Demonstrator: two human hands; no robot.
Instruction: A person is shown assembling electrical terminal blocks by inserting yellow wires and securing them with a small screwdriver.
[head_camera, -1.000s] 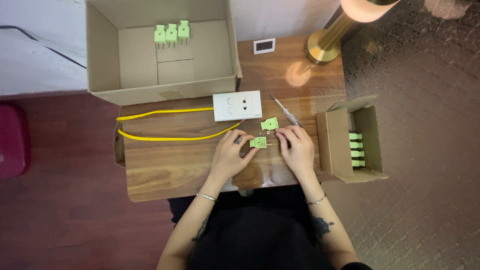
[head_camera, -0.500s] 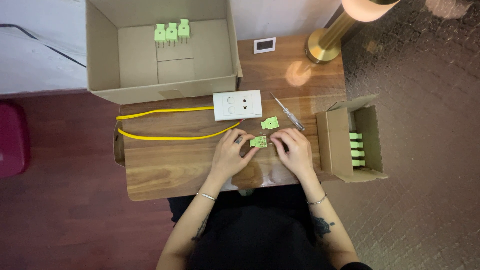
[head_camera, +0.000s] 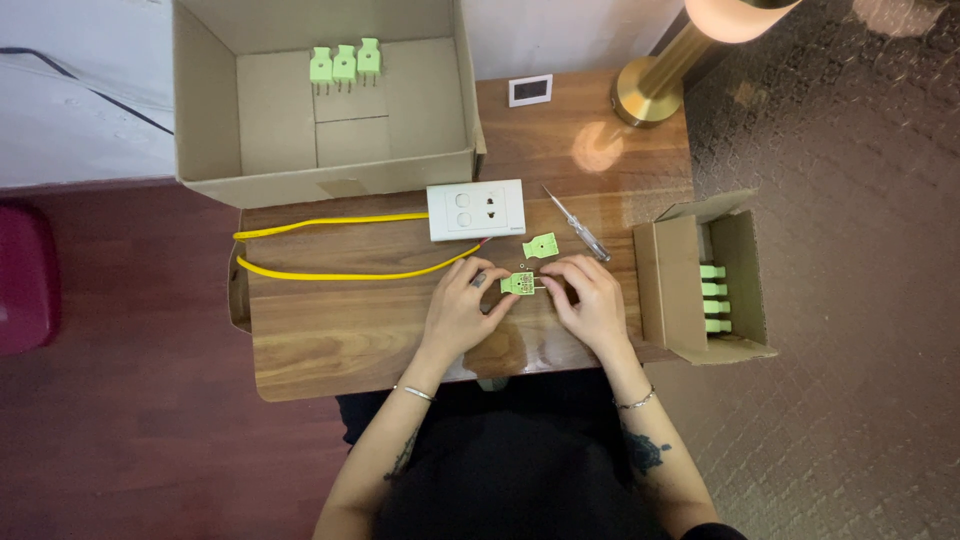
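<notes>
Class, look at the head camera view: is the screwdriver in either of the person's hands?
No. The screwdriver lies on the wooden table above the right hand, while both hands meet at a small green plug part.

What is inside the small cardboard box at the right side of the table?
The small cardboard box lies open and holds a row of four light green plugs. Only their ends show; the rest is covered by the box wall, so any deeper contents cannot be seen.

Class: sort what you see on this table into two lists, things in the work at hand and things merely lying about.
In hand:
left hand
right hand
open green plug
green plug cover
screwdriver
yellow cable

Lying about:
white socket plate
brass lamp
big cardboard box
small box
</notes>
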